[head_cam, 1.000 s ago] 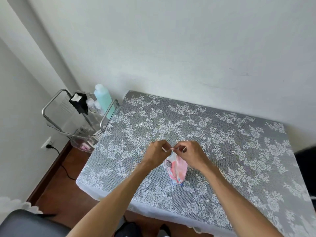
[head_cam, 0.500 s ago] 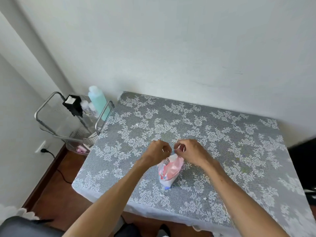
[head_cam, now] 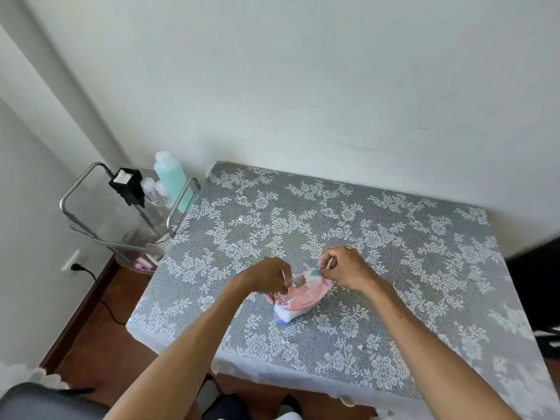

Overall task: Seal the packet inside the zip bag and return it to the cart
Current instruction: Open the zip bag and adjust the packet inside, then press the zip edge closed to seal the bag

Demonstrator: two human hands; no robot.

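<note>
A clear zip bag (head_cam: 298,300) with a pink and white packet inside lies tilted on the lace-covered table (head_cam: 394,268), near its front edge. My left hand (head_cam: 266,275) pinches the bag's top edge at its left end. My right hand (head_cam: 345,269) pinches the same edge at its right end, and the two hands are held apart with the edge stretched between them. The metal cart (head_cam: 121,207) stands off the table's left side, against the wall.
On the cart's top shelf stand a tall teal bottle (head_cam: 172,177), a black box (head_cam: 127,186) and small clear bottles. A wall socket with a black cable (head_cam: 77,266) is low on the left wall. Something dark (head_cam: 539,286) sits at the table's right.
My hands, close together at the bag's top before, have spread apart along the edge. The bag has tipped from upright to lying sideways. The head camera has tilted up slightly.
</note>
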